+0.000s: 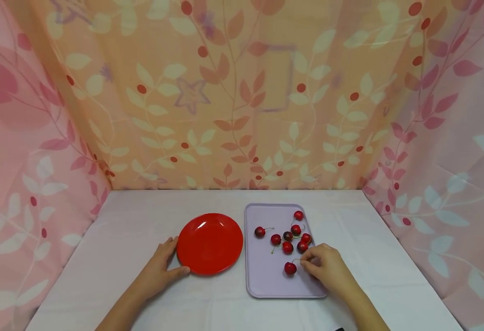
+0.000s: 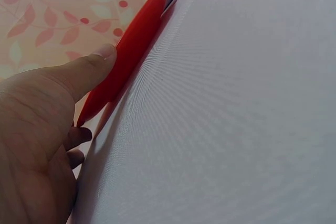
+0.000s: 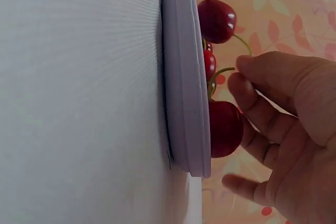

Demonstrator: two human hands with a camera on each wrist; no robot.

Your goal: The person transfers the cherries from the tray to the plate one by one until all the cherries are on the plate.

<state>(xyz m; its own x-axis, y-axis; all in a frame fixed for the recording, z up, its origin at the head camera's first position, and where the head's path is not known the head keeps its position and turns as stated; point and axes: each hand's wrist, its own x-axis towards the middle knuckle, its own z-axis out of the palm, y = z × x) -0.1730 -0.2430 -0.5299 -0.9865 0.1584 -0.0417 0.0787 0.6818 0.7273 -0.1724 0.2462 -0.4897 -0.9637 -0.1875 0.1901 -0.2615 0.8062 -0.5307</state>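
My left hand [image 1: 158, 269] holds the left rim of a shiny red plate [image 1: 210, 243]; its thumb [image 2: 102, 59] lies on the rim, with other fingertips low beside the plate's edge. My right hand [image 1: 326, 267] is over the right side of a lilac tray [image 1: 262, 280]. Its thumb and forefinger pinch the thin stem of a dark red cherry [image 1: 290, 268], also seen as the upper cherry [image 3: 217, 21] in the right wrist view. Below that hand, another cherry [image 3: 226, 129] sits at the tray's near side, mostly hidden in the head view.
Several more cherries with stems lie in the tray's middle and far right, among them one cherry [image 1: 260, 232] apart at the left. A white cloth [image 1: 225, 308] covers the table. Patterned curtains [image 1: 233, 92] stand behind and at both sides.
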